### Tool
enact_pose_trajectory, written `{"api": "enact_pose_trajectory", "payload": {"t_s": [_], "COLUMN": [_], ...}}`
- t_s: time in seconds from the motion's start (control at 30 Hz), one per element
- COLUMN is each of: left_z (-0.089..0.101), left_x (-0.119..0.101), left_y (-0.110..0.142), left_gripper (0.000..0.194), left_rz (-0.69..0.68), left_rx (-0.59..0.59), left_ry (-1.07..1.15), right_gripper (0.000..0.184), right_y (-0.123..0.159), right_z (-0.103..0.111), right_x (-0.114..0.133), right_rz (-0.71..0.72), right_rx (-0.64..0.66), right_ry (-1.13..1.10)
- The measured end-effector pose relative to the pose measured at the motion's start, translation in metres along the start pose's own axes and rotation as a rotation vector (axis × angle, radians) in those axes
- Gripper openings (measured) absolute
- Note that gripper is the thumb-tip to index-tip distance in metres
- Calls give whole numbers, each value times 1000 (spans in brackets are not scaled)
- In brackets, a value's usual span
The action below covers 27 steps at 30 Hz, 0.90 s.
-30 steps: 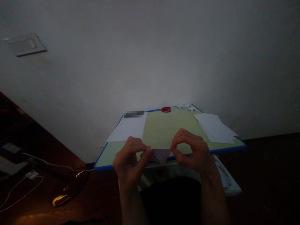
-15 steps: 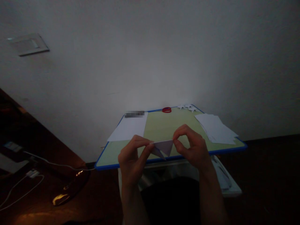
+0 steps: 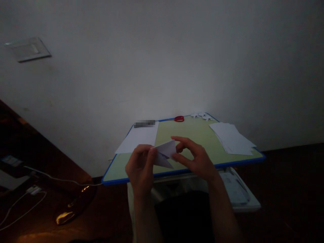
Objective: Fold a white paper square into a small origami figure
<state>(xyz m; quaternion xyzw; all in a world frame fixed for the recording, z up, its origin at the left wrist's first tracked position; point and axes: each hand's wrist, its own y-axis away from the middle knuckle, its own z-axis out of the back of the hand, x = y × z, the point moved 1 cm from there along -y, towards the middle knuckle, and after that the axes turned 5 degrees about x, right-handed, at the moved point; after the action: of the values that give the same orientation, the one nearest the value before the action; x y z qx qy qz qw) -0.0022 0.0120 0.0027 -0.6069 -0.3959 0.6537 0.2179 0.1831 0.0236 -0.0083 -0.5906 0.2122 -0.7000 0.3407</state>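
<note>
A small folded white paper (image 3: 165,148) with pointed flaps is held up above the near edge of the table. My left hand (image 3: 141,167) pinches its left end between thumb and bent fingers. At the right end, my right hand (image 3: 193,158) has its index finger at the upper corner and its thumb at the lower part of the flap, the two fingertips apart with the paper's edge between them. A lower flap points down to the right, with a gap beneath the upper one.
On the green table (image 3: 187,133) with blue edging lie a white sheet (image 3: 139,138), red-handled scissors (image 3: 179,118), several small folded paper pieces (image 3: 202,115) and stacked white paper (image 3: 231,138). A blurred dark object (image 3: 144,124) sits at the back left. An open drawer (image 3: 236,189) juts out below right.
The folded paper has risen and shifted left, its right end tilting upward. My right hand's closed pinch has loosened, with index finger and thumb now spread along the flap.
</note>
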Motion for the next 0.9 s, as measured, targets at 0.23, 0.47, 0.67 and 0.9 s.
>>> {"api": "enact_pose_trajectory", "payload": {"t_s": [0.23, 0.47, 0.67, 0.9], "left_z": [-3, -5, -3, -5], "left_x": [4, 10, 9, 6], "left_y": [2, 8, 9, 9], "left_gripper": [9, 18, 15, 8], "left_rz": [53, 130, 98, 99], "left_rx": [89, 267, 300, 325], "left_ry": [137, 22, -65, -1], "right_gripper": [5, 8, 7, 5], "right_y": [-6, -2, -2, -2], "right_z": [-3, 1, 0, -1], "right_x": [-4, -4, 11, 16], "right_rz": [37, -23, 115, 134], "right_rx": [-100, -138, -75, -69], "right_ry": [27, -19, 102, 124]}}
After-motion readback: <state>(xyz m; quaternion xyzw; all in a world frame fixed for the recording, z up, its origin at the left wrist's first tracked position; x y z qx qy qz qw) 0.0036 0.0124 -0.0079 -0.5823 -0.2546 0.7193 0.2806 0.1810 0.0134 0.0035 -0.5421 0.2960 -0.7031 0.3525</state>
